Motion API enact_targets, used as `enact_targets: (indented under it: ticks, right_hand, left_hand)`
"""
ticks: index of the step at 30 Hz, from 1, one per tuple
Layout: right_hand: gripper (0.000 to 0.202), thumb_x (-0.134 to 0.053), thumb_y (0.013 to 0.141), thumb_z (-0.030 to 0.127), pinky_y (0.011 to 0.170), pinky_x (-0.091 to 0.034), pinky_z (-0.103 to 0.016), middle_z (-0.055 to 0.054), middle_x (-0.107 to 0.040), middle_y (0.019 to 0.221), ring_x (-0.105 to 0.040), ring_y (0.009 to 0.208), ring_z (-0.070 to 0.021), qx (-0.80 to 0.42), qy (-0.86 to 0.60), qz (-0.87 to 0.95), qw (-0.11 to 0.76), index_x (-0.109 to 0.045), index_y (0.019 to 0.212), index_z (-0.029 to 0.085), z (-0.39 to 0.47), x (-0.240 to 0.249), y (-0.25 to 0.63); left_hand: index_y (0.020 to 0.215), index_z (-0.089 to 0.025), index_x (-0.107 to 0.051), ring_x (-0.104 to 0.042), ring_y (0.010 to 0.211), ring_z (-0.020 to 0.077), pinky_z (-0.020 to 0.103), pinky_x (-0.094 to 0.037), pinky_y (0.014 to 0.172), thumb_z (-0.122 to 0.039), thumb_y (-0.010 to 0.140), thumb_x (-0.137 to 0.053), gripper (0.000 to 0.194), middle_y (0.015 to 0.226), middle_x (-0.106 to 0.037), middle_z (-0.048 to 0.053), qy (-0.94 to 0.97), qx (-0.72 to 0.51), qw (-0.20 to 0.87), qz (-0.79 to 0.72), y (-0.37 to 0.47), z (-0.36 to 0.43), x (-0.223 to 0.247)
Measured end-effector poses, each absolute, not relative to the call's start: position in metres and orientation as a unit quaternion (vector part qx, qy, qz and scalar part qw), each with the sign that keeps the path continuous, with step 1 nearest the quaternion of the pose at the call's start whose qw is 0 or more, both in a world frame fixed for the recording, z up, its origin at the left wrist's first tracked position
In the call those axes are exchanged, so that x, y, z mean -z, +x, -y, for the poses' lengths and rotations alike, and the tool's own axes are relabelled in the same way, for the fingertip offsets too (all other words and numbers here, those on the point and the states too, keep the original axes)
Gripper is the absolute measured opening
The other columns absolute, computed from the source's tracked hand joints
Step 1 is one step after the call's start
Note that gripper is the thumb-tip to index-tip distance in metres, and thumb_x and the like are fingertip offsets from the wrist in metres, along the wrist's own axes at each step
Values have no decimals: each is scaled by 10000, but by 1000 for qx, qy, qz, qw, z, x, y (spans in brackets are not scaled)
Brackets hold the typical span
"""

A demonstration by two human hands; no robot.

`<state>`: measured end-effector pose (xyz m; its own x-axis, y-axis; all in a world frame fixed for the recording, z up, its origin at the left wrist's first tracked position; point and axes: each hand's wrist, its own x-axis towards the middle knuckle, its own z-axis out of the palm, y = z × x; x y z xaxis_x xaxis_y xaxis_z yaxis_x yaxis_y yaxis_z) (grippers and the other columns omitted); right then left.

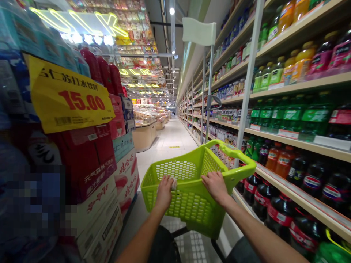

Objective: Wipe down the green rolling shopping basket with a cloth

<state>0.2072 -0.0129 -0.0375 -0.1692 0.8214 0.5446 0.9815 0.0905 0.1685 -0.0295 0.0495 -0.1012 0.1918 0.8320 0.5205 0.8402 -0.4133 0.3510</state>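
Between stacked cartons (127,171) and a long run of shelves (298,145), the head view shows a green shopping cart (189,190) standing crosswise before the person. The left hand (164,191) curls over its near rim, with a crumpled white wad (174,183) (tissue or cloth, I cannot tell which) beside the fingers; the right hand (216,186) grips the same rim closer to the handle (251,166).

With both hands on one long side, the cart could swivel if one pushed harder than the other. Its handle end, close to the shelving, might then knock the dark bottles (282,212), or its other end scrape the cardboard.

The cart is glossy moulded plastic, its tapering walls pierced by rows of rounded holes. Beyond lie smooth pale floor tiles (164,142); at left, a creased yellow price sign (72,96) juts from the flat-sided boxes, opposite round-shouldered bottles.
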Motion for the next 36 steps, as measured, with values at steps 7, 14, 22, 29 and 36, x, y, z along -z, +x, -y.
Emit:
enact_targets:
  ticks: [7,14,22,29,36]
  right_hand:
    - [187,-477,853,315,778,-228,-338,-29,-612,838,-492,838,-200,249,-628,723,147,-631,950,272,15,34,205]
    - [242,-529,814,363,862,-206,-380,-49,-625,854,-497,881,-226,266,-644,703,143,-628,990,230,21,20,235]
    - [269,-516,822,372,854,-237,-391,-44,-641,875,-520,873,-214,261,-638,712,136,-614,1031,234,18,14,254]
    - [249,-498,826,411,901,-227,-411,-43,-633,860,-506,895,-225,281,-647,691,157,-658,931,252,21,13,268]
    - [256,-503,821,414,887,-257,-406,-49,-635,862,-502,891,-232,270,-658,683,163,-660,957,263,24,14,259]
  left_hand:
    - [835,-200,-634,-391,1181,268,481,-337,960,-309,800,-436,229,1118,-554,88,-705,434,26,561,-30,-54,103]
    - [974,-128,-581,-464,1079,249,425,-381,931,-257,810,-378,292,1077,-547,135,-602,480,96,630,-79,-75,121]
    - [1078,-181,-547,-449,1124,224,424,-361,954,-215,834,-362,309,1179,-530,96,-745,441,117,488,-6,-64,129]
    - [1061,-120,-550,-475,1070,263,453,-386,893,-232,831,-338,333,1102,-549,149,-632,471,124,602,-48,-69,129]
    - [1106,-220,-535,-447,1130,221,460,-318,976,-203,832,-375,318,1186,-536,81,-761,406,83,499,23,-50,115]
